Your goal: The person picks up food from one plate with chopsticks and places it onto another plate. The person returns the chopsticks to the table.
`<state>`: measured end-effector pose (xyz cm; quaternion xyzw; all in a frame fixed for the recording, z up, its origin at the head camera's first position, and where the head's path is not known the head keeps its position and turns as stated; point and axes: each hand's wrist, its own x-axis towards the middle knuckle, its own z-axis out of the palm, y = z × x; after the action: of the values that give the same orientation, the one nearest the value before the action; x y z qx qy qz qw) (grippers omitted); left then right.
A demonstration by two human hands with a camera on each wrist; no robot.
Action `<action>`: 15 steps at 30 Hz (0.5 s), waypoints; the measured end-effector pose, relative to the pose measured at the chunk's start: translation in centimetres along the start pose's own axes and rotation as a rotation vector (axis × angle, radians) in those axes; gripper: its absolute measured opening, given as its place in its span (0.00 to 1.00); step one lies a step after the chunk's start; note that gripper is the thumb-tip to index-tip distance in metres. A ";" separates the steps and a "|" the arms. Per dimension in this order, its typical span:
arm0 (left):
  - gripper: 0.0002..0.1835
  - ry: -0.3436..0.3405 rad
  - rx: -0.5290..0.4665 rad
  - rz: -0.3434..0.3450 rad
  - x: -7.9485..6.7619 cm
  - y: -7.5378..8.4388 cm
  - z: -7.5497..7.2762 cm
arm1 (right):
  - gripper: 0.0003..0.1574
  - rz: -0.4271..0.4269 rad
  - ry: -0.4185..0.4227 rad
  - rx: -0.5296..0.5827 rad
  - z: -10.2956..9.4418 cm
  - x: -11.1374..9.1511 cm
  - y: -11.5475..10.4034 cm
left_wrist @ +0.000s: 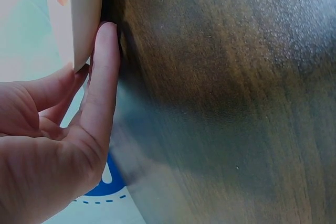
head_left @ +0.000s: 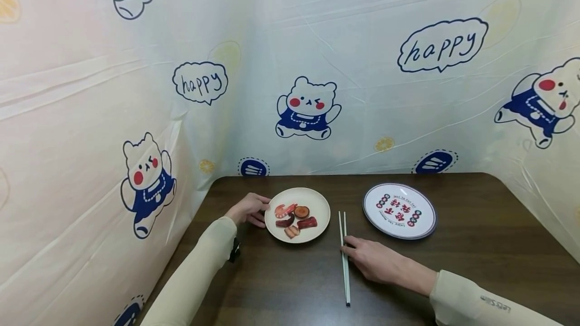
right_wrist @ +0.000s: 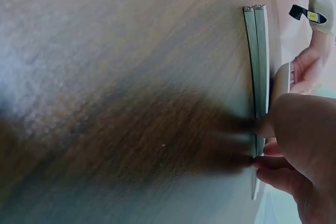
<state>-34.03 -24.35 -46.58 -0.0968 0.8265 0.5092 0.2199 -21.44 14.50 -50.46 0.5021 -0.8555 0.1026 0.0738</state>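
My left hand (head_left: 249, 209) pinches the left rim of a cream plate (head_left: 319, 202). In the left wrist view the thumb is at the edge of the plate (left_wrist: 86, 14) and a finger reaches along its underside. Several small food pieces lie on it, among them a shrimp (head_left: 285, 210) and a round brown slice (head_left: 301, 212). To the right of this plate, a pair of pale green chopsticks (head_left: 346, 280) lies lengthwise, side by side. My right hand (head_left: 378, 261) pinches them near the middle, thumb and fingers on either side of the chopsticks (right_wrist: 255, 61) in the right wrist view.
A white plate (head_left: 378, 197) with a blue rim and red printed characters sits at the back right of the dark wooden table (head_left: 281, 286). Behind and beside the table hangs a pale curtain (head_left: 254, 114) printed with cartoon bears. A black strap (head_left: 234, 250) is around the left wrist.
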 end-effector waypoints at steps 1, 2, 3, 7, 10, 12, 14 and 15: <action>0.22 -0.001 -0.002 -0.001 0.0 0.0 0.0 | 0.18 0.003 -0.002 0.013 0.0 0.0 0.0; 0.22 0.000 -0.002 -0.002 0.0 0.0 0.0 | 0.18 0.008 -0.006 0.023 0.0 0.0 0.0; 0.22 0.000 -0.002 -0.002 0.0 0.0 0.0 | 0.17 0.008 -0.006 0.031 -0.1 0.0 0.0; 0.23 -0.002 -0.005 0.001 0.0 0.0 0.0 | 0.16 -0.001 0.014 0.057 0.0 -0.1 0.2; 0.23 -0.006 -0.005 0.004 -0.1 -0.1 0.0 | 0.13 0.000 0.023 0.080 0.0 -0.1 0.4; 0.23 -0.008 -0.004 0.003 0.0 -0.1 0.0 | 0.12 0.009 0.018 0.096 0.1 -0.2 0.5; 0.23 -0.008 -0.003 0.000 0.0 -0.1 0.0 | 0.13 0.019 0.012 0.109 0.1 -0.2 0.6; 0.23 -0.007 0.000 -0.002 0.0 -0.1 -0.1 | 0.14 0.019 0.012 0.110 0.1 -0.2 0.6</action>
<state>-34.03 -24.44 -46.65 -0.0958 0.8255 0.5095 0.2231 -21.89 14.90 -50.64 0.4964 -0.8530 0.1534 0.0504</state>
